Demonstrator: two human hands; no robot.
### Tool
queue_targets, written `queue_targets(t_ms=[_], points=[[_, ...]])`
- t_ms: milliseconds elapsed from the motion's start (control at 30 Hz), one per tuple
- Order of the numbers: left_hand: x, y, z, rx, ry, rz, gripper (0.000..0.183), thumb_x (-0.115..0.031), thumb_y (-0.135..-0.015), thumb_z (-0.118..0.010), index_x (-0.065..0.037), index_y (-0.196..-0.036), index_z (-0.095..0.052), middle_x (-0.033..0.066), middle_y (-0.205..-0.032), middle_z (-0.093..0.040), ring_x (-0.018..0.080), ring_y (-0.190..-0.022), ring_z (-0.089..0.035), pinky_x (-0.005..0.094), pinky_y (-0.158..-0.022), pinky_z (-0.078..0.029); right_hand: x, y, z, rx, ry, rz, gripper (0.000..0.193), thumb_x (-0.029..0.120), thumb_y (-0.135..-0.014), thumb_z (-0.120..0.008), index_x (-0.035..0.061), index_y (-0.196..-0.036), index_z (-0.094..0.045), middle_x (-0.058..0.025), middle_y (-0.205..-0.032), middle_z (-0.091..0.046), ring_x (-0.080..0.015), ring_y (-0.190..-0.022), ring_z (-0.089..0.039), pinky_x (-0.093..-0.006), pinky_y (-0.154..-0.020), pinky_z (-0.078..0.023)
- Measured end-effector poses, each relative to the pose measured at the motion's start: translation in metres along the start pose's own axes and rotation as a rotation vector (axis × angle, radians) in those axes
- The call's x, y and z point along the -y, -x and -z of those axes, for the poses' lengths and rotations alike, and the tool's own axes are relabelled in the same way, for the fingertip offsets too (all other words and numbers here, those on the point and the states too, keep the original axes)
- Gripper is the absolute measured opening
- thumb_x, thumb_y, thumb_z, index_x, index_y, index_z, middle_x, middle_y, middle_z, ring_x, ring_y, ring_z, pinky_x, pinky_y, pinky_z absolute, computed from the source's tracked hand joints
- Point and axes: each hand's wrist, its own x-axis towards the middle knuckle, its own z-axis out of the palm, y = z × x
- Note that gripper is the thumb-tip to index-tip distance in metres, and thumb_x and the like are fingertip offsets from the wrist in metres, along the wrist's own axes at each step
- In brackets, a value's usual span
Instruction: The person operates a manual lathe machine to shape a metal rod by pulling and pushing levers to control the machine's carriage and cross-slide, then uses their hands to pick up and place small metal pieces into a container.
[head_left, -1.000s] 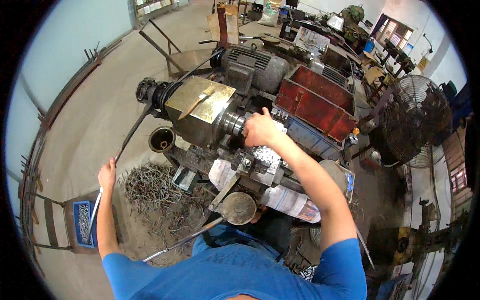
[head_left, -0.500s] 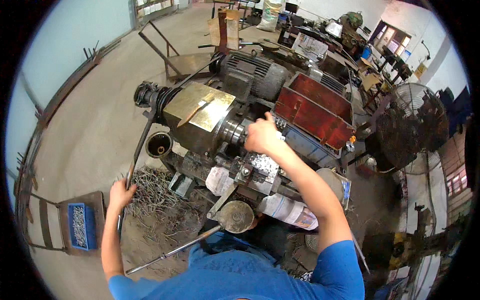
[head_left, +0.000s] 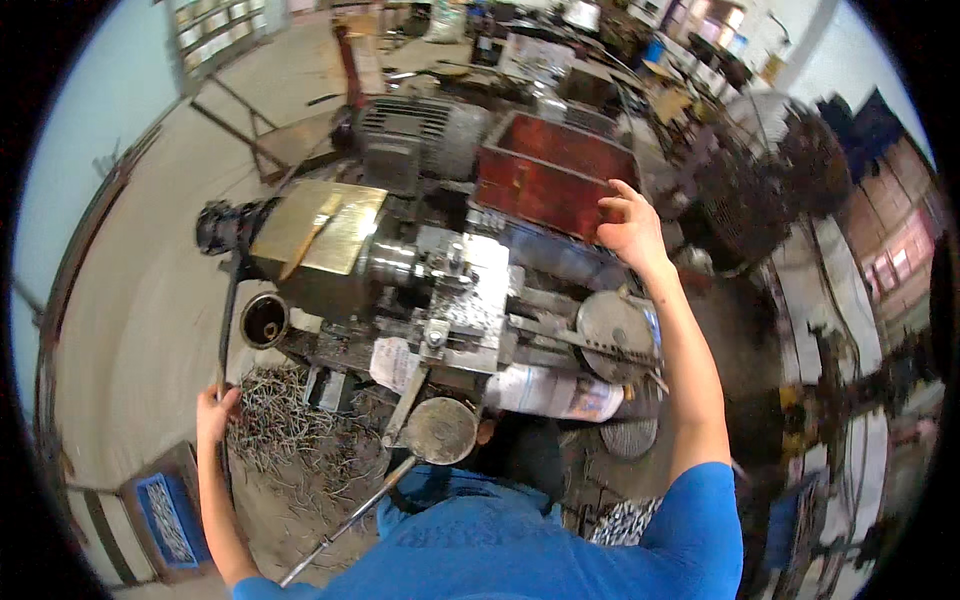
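Note:
My left hand (head_left: 218, 410) is closed around a long dark lever (head_left: 228, 330) that runs up to the left end of a small lathe. My right hand (head_left: 632, 228) is raised beside the right end of a red metal box (head_left: 545, 180). Its fingers are bent and apart, and I see nothing between them. Left of that hand are the lathe's shiny chuck (head_left: 393, 264) and the tool slide (head_left: 465, 300), with bright metal bits on it. A brass-coloured plate (head_left: 345, 215) covers the headstock, and a thin wooden-handled tool (head_left: 312, 238) lies on it.
Metal shavings (head_left: 290, 420) heap on the floor beside a round pot (head_left: 264, 320). A blue bin (head_left: 168, 520) of small metal parts stands at lower left. Behind the lathe is a motor (head_left: 420, 130). A large fan (head_left: 770, 180) stands at right. A round handwheel-like disc (head_left: 443, 430) is near my body.
My right hand has left the chuck and moved right to the red box, its fingers now apart. My left hand stays on the lever. The whole view has shifted.

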Motion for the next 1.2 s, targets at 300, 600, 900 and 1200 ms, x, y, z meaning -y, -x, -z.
queue_targets(t_ms=[300, 600, 900, 1200], points=[[0.06, -0.001, 0.032, 0.054, 0.135, 0.027, 0.029, -0.025, -0.088, -0.062, 0.002, -0.096, -0.057, 0.0039, -0.06, -0.054, 0.0136, -0.051, -0.052, 0.0268, -0.048, -0.043, -0.068, 0.255, 0.088, 0.271, 0.01, -0.732, 0.039, 0.011, -0.059, -0.057, -0.0003, -0.096, -0.066, -0.0178, -0.087, -0.066, -0.0255, -0.077, -0.064, -0.0324, -0.073, -0.049], [0.06, -0.03, 0.023, 0.093, 0.14, 0.067, 0.027, -0.024, -0.088, -0.061, 0.002, -0.091, -0.055, 0.0055, -0.055, -0.051, 0.0153, -0.049, -0.052, 0.0325, -0.049, -0.049, -0.119, 0.545, 0.05, 0.377, 0.348, -1.168, 0.022, 0.021, -0.071, -0.058, 0.0045, -0.08, -0.068, -0.0215, -0.085, -0.065, -0.0367, -0.083, -0.063, -0.0413, -0.077, -0.051], [0.031, -0.012, 0.006, 0.025, 0.131, -0.003, 0.026, -0.023, -0.085, -0.065, 0.001, -0.084, -0.055, 0.0064, -0.06, -0.055, 0.0147, -0.05, -0.056, 0.0307, -0.045, -0.05, -0.132, 0.58, -0.01, 0.569, 0.507, -1.311, 0.036, 0.027, -0.064, -0.063, -0.0017, -0.084, -0.069, -0.0227, -0.097, -0.065, -0.0342, -0.094, -0.063, -0.0387, -0.084, -0.05], [0.04, -0.011, 0.022, -0.115, -0.815, -0.176, 0.032, -0.024, -0.081, -0.064, -0.001, -0.102, -0.058, 0.0168, -0.063, -0.057, 0.0307, -0.06, -0.059, 0.0409, -0.058, -0.049, -0.119, 0.577, 0.004, 0.137, 0.334, -1.169, 0.033, 0.019, -0.056, -0.064, -0.0041, -0.08, -0.064, -0.0252, -0.094, -0.062, -0.0372, -0.086, -0.061, -0.0401, -0.078, -0.05]])
